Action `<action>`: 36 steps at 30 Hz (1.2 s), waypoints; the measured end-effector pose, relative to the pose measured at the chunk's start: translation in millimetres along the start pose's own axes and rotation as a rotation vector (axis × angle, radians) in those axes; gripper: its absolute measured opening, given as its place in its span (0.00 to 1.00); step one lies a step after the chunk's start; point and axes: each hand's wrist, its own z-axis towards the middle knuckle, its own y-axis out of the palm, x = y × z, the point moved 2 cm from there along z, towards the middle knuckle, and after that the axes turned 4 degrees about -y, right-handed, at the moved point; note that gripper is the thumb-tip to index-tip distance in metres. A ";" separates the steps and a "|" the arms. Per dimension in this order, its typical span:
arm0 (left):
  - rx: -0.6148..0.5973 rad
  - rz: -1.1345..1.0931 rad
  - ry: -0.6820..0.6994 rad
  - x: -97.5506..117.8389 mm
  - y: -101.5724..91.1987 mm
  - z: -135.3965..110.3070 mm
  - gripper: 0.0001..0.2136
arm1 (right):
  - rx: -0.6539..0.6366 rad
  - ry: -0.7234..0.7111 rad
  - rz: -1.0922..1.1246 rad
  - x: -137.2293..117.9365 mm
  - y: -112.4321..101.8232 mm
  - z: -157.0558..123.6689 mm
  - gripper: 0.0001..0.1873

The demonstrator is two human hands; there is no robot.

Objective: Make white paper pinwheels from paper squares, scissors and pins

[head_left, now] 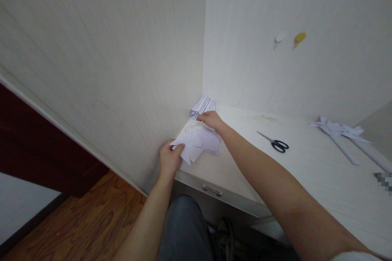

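Note:
My left hand [170,159] grips the edge of a white sheet of paper [189,143] with slits cut into it, thumb on top. Under and beside this sheet lie more pieces of white paper [211,140]. With fingers pinched together, my right hand [211,119] is at the near ends of a bundle of thin rolled paper sticks [202,104] in the corner. What its fingertips hold, if anything, is too small to make out. Small pale bits [191,128] lie on the white desk [241,163] between the sticks and the sheet.
Black-handled scissors [277,144] lie on the desk, right of my right forearm. Further right are folded white paper shapes on rolled paper sticks [339,128]. White panels rise at the left and back; the back one carries a white hook [280,37] and a yellow hook [300,38].

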 end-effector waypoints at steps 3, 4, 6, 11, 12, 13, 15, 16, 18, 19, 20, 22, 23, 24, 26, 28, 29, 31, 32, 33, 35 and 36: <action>-0.047 -0.057 -0.060 10.3 14.0 -2.9 0.13 | 0.004 -0.008 0.219 -7.2 -31.5 -23.9 0.08; -0.074 -0.063 -0.072 16.6 22.3 -4.8 0.13 | 0.004 -0.015 0.283 -9.3 -44.0 -33.0 0.07; -0.136 -0.056 -0.047 34.2 44.6 -9.2 0.13 | 0.012 -0.035 0.383 -12.3 -72.4 -50.8 0.07; -0.287 -0.115 0.070 85.7 127.2 -18.6 0.11 | 0.081 -0.098 0.627 -11.5 -158.4 -87.4 0.09; -0.319 -0.116 0.094 94.1 145.9 -19.8 0.11 | 0.100 -0.111 0.677 -9.5 -176.1 -93.0 0.10; -0.346 -0.122 0.117 101.4 163.8 -20.8 0.10 | 0.117 -0.124 0.716 -6.8 -192.8 -97.7 0.12; -0.380 -0.136 0.171 112.8 194.1 -21.8 0.10 | 0.153 -0.145 0.741 1.3 -221.4 -103.5 0.18; -0.386 -0.146 0.198 117.0 205.0 -21.6 0.09 | 0.168 -0.148 0.737 6.6 -232.0 -104.0 0.18; -0.366 -0.162 0.237 123.2 215.0 -19.5 0.09 | 0.189 -0.129 0.698 18.9 -242.8 -98.9 0.14; -0.325 -0.180 0.243 125.4 213.2 -17.5 0.09 | 0.188 -0.104 0.667 25.2 -242.2 -93.3 0.11; -0.281 -0.192 0.243 127.1 207.5 -15.2 0.10 | 0.175 -0.078 0.630 31.0 -237.3 -85.8 0.10; -0.194 -0.204 0.243 129.2 186.5 -10.2 0.11 | 0.130 -0.013 0.514 39.6 -215.2 -66.7 0.09; -0.142 -0.204 0.256 129.6 172.6 -7.9 0.11 | 0.098 0.007 0.486 41.7 -198.7 -55.8 0.09; -0.096 -0.198 0.264 129.1 157.9 -5.7 0.11 | 0.063 0.018 0.469 42.2 -179.5 -44.6 0.09; -0.026 -0.174 0.256 125.2 129.3 -0.8 0.10 | -0.017 0.037 0.426 39.4 -136.4 -22.8 0.07; 0.032 -0.156 0.217 117.3 104.6 5.1 0.11 | -0.103 0.044 0.370 34.0 -93.8 -3.3 0.09; 0.057 -0.155 0.194 112.2 94.4 8.2 0.12 | -0.142 0.049 0.335 31.4 -75.3 5.4 0.12; 0.081 -0.164 0.146 101.0 78.3 13.9 0.13 | -0.198 0.049 0.269 27.6 -46.6 20.1 0.17; 0.082 -0.177 0.125 95.4 72.1 16.0 0.13 | -0.216 0.047 0.247 26.4 -36.8 26.1 0.16; 0.068 -0.187 0.099 89.7 67.0 17.5 0.13 | -0.228 0.045 0.227 25.5 -29.6 31.0 0.14; 0.047 -0.213 0.043 79.1 58.0 18.5 0.14 | -0.243 0.045 0.193 24.2 -21.3 37.7 0.11; 0.047 -0.225 0.022 74.3 53.5 18.2 0.15 | -0.249 0.047 0.177 23.2 -18.9 39.7 0.10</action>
